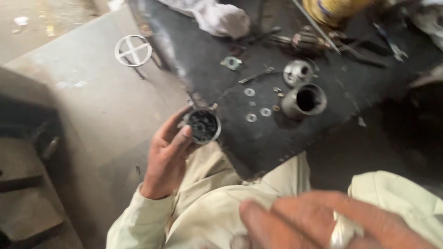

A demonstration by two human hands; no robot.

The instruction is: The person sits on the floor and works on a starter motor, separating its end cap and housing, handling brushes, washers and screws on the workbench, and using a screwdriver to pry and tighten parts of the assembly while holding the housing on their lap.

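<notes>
Left hand (166, 159) curled around round metal housing (203, 125); right hand (318, 221) blurred, fingers spread.

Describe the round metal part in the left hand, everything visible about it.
The round metal part is a shallow, cup-like housing with a bright silvery rim and a dark, greasy interior holding small blurred components. The left hand grips it from the left, thumb on its rim, open face tilted toward the camera. It is held at the edge of the dark work mat.
</notes>
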